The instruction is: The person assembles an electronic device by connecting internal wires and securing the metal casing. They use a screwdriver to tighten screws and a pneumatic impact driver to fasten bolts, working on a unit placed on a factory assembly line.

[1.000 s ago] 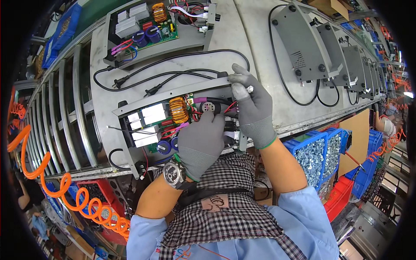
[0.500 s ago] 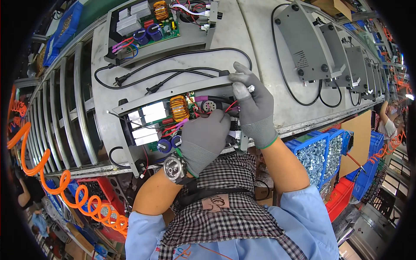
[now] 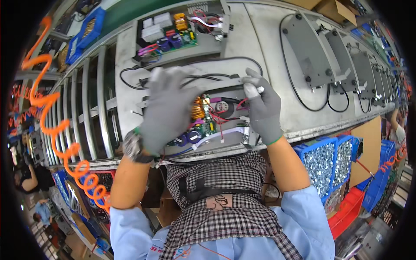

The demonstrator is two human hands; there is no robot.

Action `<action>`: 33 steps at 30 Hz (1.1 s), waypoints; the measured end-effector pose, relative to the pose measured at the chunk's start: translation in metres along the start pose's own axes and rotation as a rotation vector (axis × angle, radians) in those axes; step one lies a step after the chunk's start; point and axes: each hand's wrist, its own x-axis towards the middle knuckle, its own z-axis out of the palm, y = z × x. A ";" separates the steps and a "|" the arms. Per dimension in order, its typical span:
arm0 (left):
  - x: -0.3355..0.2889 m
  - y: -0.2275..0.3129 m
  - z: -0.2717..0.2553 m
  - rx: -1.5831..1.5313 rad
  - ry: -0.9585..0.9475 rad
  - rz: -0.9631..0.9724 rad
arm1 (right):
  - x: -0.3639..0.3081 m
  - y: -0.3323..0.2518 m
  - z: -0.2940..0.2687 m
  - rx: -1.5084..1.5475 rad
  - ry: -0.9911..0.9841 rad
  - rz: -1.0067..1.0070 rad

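A grey metal chassis (image 3: 216, 90) lies before me on the bench, its lid off. Inside are a green circuit board (image 3: 210, 125), a copper-wound coil (image 3: 198, 108), purple capacitors (image 3: 194, 137), a round fan (image 3: 222, 107) and loose wires. My gloved right hand (image 3: 263, 106) pinches the end of the chassis's far rail between thumb and fingers. A small white connector (image 3: 260, 89) shows beside that thumb. Over the left part of the chassis is my gloved left hand (image 3: 168, 110), blurred, fingers stretched away from me and thumb apart. It hides the board's left side.
Behind lies a second open chassis (image 3: 208, 45), with a black power cord (image 3: 199, 63) between the two. Grey covers (image 3: 305, 52) stand at the right. Blue bins of metal parts (image 3: 318, 162) sit below the bench's right edge. An orange coiled hose (image 3: 65, 134) hangs left; metal rollers (image 3: 89, 108) adjoin the bench.
My left hand has lifted from the wires in the middle and moved left and away from me, its fingers unfolding. The right hand keeps its hold. The whole view has shifted a little.
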 end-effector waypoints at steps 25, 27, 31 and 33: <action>0.013 0.011 0.034 0.018 -0.142 0.160 | -0.023 -0.024 0.002 -0.513 -0.106 -0.351; 0.005 -0.002 0.007 -0.052 -0.167 0.263 | -0.022 -0.022 0.000 -0.520 -0.093 -0.399; -0.007 -0.023 -0.007 -0.400 0.054 0.217 | -0.023 -0.020 0.001 -0.437 -0.060 -0.405; 0.003 -0.007 -0.002 -0.369 0.149 0.027 | -0.025 -0.019 0.002 -0.327 0.005 -0.434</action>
